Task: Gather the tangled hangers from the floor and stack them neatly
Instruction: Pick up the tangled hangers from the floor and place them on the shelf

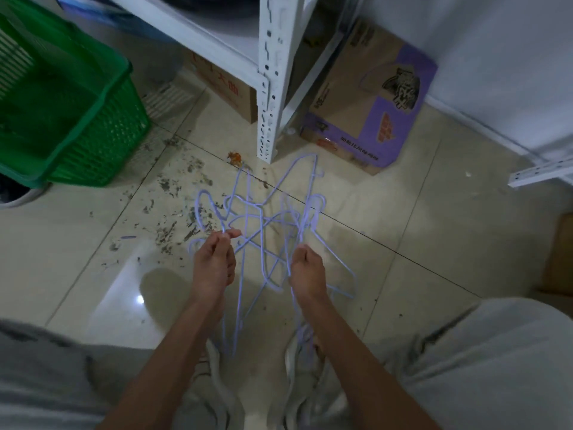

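Note:
A tangle of several thin lilac wire hangers [263, 218] lies on the beige tile floor in front of my feet, hooks and shoulders crossing each other. My left hand [214, 265] pinches a hanger wire at the tangle's left side, thumb and fingers curled round it. My right hand [307, 271] grips other wires at the right side, fist closed on them. Some hanger ends run down between my arms toward my shoes and are partly hidden.
A green plastic basket [93, 125] stands at the left. A white metal shelf post [269, 97] rises just beyond the hangers, with cardboard boxes [372, 113] beside it. Dirt flecks [173, 212] litter the floor at the left. A white wall runs along the right.

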The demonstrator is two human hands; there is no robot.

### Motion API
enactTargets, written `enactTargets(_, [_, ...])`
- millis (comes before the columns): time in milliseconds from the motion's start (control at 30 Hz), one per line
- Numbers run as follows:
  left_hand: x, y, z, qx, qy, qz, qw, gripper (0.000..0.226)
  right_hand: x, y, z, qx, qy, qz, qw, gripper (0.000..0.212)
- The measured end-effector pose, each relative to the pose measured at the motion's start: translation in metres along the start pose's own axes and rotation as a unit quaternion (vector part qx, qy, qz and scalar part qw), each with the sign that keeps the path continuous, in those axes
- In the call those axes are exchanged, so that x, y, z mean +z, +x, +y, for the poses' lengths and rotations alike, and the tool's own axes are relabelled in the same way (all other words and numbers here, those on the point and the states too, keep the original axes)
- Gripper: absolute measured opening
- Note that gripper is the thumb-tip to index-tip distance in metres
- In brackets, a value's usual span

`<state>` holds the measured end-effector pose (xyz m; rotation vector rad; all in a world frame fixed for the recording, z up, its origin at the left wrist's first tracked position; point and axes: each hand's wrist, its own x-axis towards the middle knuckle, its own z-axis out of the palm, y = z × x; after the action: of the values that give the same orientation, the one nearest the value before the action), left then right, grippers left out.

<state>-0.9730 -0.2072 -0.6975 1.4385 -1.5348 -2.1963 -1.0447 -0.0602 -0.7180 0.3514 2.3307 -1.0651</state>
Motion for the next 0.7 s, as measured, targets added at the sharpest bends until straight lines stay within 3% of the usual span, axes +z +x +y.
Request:
enactTargets(200, [0.006,-0.082,0.099,-0.044,0.087,-0.008,0.995,0.026,-0.057,-0.065,-0.064,0.032,0.048,-0.043,0.997,0.046])
enactTargets(367, [0.010,-0.192,0.222,-0.046,0.127,-0.044,0.990,0.030,-0.154,-0.184,-0.140,0.105,0.148,-0.069,0.981,0.015])
enactTargets(433, [0.018,-0.242,0.273,-0.029,0.148,-0.068,0.986,0.029,-0.204,-0.237,-0.176,0.096,0.180,-0.006,0.979,0.013])
enactTargets(567, [0.049,-0.332,0.359,-0.014,0.143,-0.109,0.984,0.029,-0.312,-0.332,-0.240,0.078,0.218,0.124,0.965,0.033])
enactTargets(700, [0.104,-0.409,0.414,-0.042,0.135,-0.169,0.975,0.028,-0.409,-0.408,-0.268,0.096,0.245,0.194,0.945,0.026])
